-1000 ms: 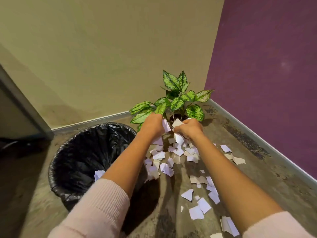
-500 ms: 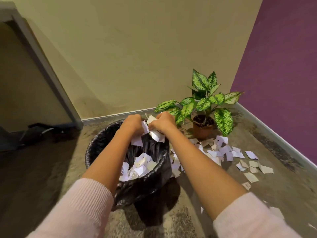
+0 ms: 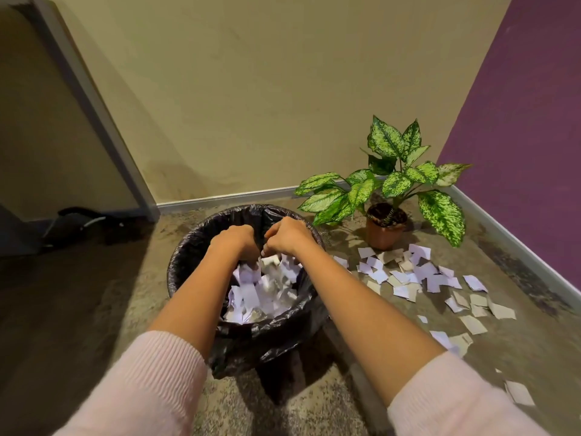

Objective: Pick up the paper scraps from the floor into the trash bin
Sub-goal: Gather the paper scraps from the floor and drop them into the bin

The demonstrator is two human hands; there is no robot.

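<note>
My left hand [image 3: 234, 242] and my right hand [image 3: 287, 237] hang side by side over the trash bin [image 3: 188, 256], backs up, fingers pointing down and loosened. Blurred white scraps [image 3: 272, 262] drop just under the fingertips. The bin is round, lined with a black bag, and holds a heap of white and lilac paper scraps [image 3: 254, 297]. Many more paper scraps [image 3: 418, 275] lie scattered on the floor to the right of the bin, in front of the plant pot, with a few [image 3: 518, 393] near my right sleeve.
A potted plant [image 3: 385, 228] with speckled green leaves stands in the corner where the beige wall meets the purple wall [image 3: 528, 121]. A dark object [image 3: 78, 218] lies on the floor at left beside a grey frame post. The floor is mottled concrete.
Both hands carried a bunch of scraps from the floor by the plant leftwards over the bin, then lowered into its mouth. The scraps that stuck out of the fists now fall below them.
</note>
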